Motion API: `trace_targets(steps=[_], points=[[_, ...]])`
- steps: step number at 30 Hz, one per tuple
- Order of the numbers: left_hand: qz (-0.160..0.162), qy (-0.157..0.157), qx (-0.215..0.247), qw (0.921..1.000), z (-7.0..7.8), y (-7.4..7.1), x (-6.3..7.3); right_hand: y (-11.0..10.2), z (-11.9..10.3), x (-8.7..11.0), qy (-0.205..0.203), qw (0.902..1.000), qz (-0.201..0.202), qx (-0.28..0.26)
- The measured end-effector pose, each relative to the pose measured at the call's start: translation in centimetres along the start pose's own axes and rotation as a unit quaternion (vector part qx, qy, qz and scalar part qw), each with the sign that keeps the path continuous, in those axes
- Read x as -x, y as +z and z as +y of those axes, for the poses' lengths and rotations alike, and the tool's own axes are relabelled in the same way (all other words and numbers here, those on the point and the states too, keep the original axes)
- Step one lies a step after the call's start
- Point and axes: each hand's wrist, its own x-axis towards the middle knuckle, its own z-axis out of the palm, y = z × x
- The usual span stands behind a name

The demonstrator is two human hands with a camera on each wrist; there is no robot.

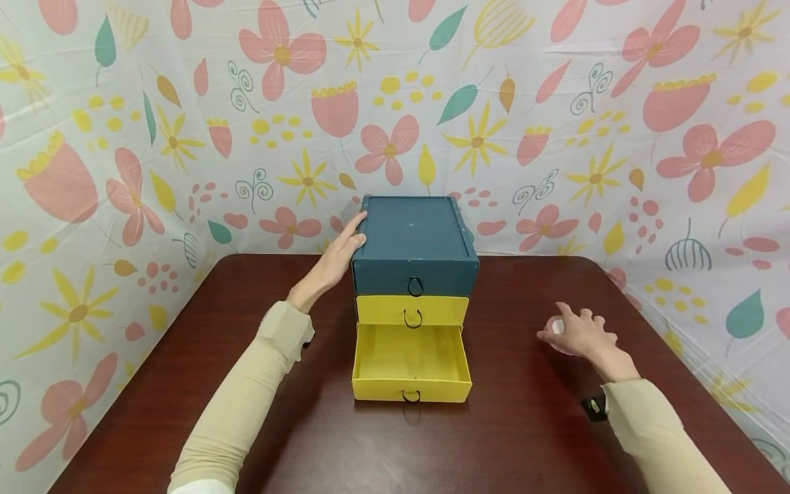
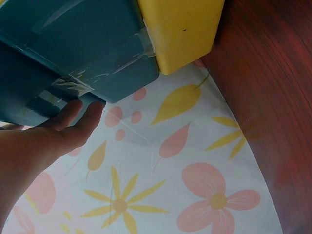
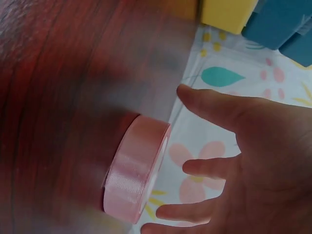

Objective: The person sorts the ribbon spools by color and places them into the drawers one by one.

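A drawer unit [image 1: 415,230] with a blue-green top stands at the middle of the table, two yellow drawers below. The bottom yellow drawer [image 1: 411,390] is pulled out and nothing shows inside it. Against the unit's left side rests my left hand [image 1: 333,259], fingers extended; the left wrist view shows its fingertips at the blue-green wall [image 2: 92,39]. My right hand [image 1: 583,334] hovers over a roll of pink ribbon [image 3: 136,168] on the right of the table. Its fingers are spread, with the thumb apart from them, and in the right wrist view the roll lies beyond the fingertips.
The dark red-brown table [image 1: 494,446] stretches around the unit on both sides and in front. A white cloth [image 1: 395,89] printed with flowers and leaves hangs behind the table and along its sides. Small black loop pulls [image 1: 411,396] hang on the drawer fronts.
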Motion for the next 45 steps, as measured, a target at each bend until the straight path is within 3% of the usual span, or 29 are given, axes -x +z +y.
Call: trace_targets(steps=[9, 22, 32, 39, 45], points=[[0.014, 0.007, -0.031, 0.9994, -0.3, 0.1, 0.1, 0.2, 0.7, 0.0, -0.018, 0.9998, 0.006, 0.001], [0.006, 0.002, -0.017, 0.9998, -0.3, 0.0, 0.0, 1.0, 0.9, -0.7, -0.038, 0.9988, 0.031, -0.008], [-0.005, -0.006, -0.021, 0.9998, 2.4, 0.0, 1.0, 1.0, -1.0, -0.3, -0.097, 0.9922, 0.076, -0.017], [0.006, 0.002, -0.011, 0.9999, 0.1, -0.1, 0.0, 0.6, -3.4, 0.7, -0.129, 0.986, 0.102, -0.031], [0.019, 0.006, -0.037, 0.9991, -0.3, 0.0, -0.1, -0.3, -5.5, 1.7, -0.157, 0.9813, 0.102, -0.043]])
